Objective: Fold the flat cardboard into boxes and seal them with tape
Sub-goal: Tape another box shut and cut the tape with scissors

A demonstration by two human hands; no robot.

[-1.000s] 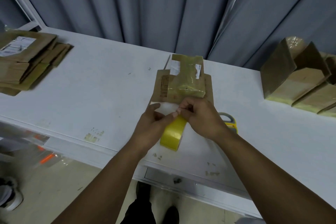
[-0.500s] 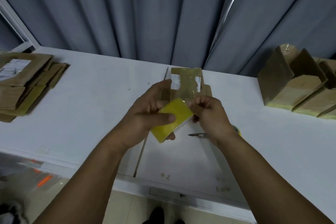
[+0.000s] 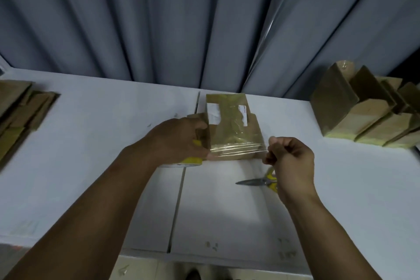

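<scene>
Grey curtains hang behind a white table. At the middle of the table, towards the far edge, lies a flat piece of cardboard with old clear tape and white labels on it. The left hand sits at the cardboard's left side, its fingers curled round a yellow tape roll, most of which is hidden under the hand. The right hand is at the cardboard's near right corner, fingers curled tight and pinching the loose end of the tape. A clear strip of tape runs taut between the two hands, across the near edge of the cardboard.

Scissors with yellow handles lie on the table just below the right hand, blades pointing left. A stack of flat cardboard lies at the far left, and folded boxes stand in a row at the far right.
</scene>
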